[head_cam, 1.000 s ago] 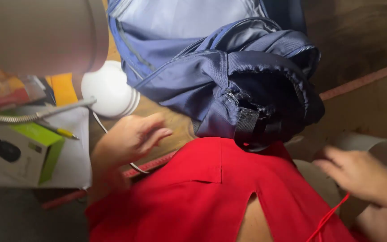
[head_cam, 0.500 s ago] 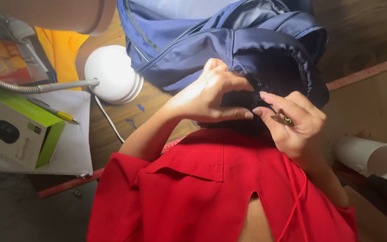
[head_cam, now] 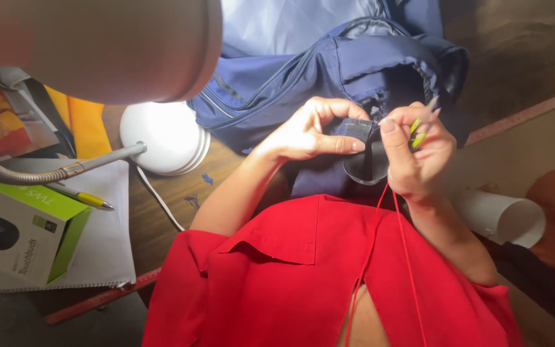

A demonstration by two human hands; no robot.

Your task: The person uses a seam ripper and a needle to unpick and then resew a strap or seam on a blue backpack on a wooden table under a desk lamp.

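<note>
A navy blue bag lies on the wooden table in front of me. My left hand pinches a black strap of the bag between thumb and fingers. Just to its right, my right hand holds a small yellow-green tool, likely a needle grip, at the strap. A red thread runs down from my right hand toward my red shirt.
A white desk lamp base with a gooseneck stands left of the bag, its shade at top left. A green and white box, a yellow pen and papers lie at left. A white paper roll rests at right.
Both hands rose from near my lap to the bag and came together on the black strap. The red thread now hangs from my right hand.
</note>
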